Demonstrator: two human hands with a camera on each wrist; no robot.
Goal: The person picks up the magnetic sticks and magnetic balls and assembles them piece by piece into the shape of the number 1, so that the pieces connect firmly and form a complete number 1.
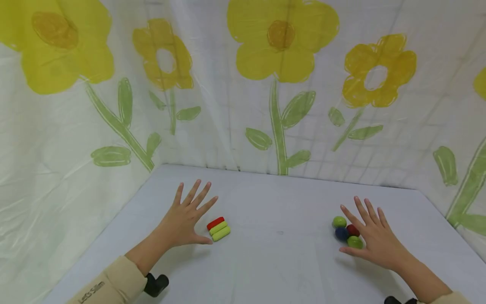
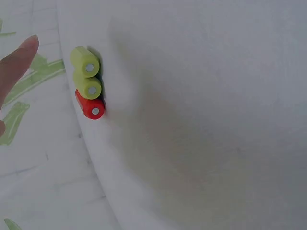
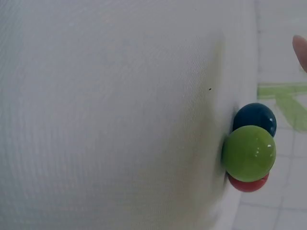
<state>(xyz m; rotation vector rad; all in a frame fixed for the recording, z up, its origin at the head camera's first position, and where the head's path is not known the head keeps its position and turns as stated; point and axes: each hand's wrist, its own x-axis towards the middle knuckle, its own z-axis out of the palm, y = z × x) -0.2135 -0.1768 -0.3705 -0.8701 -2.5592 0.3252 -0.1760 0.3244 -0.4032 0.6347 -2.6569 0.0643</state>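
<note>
My left hand [image 1: 181, 221] hovers with fingers spread, just left of three short plastic rods. One is a red rod [image 1: 215, 223] and two are yellow-green rods [image 1: 221, 233], side by side. In the left wrist view the red rod [image 2: 91, 106] and a yellow-green rod [image 2: 85, 62] show silvery discs at their ends. My right hand [image 1: 379, 242] is likewise spread, beside a cluster of glossy balls: two green balls [image 1: 339, 222], a dark blue ball [image 1: 342, 233] and a red ball [image 1: 353, 230]. From the right wrist, a green ball [image 3: 249, 153] partly covers the others. Neither hand holds anything.
Both groups lie on a white-covered table [image 1: 281, 261]. Behind and beside it hangs a pale curtain [image 1: 220, 139] printed with yellow flowers. A black device [image 1: 155, 285] is strapped at the left wrist, and another black device [image 1: 398, 300] shows at the right.
</note>
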